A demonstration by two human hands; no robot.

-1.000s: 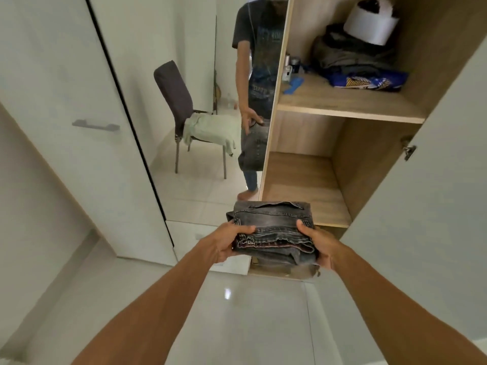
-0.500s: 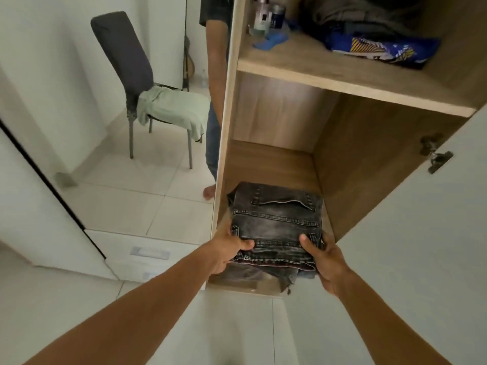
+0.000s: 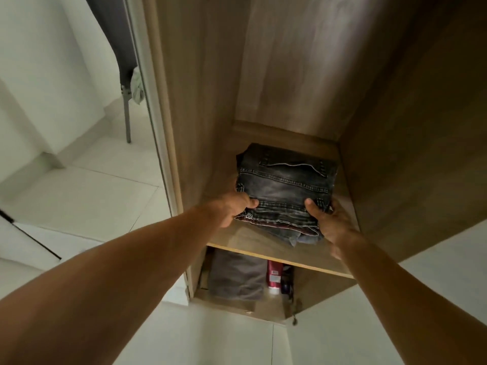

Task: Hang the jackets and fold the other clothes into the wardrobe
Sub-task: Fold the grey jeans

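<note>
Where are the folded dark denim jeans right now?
Head view, centre: folded dark denim jeans on the wooden wardrobe shelf, left hand and right hand gripping their near corners.

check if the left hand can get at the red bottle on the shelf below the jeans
Probably not yet: the left hand grips the folded jeans, and the shelf board lies between it and the red bottle. That compartment's front is open, so once freed it likely could.
</note>
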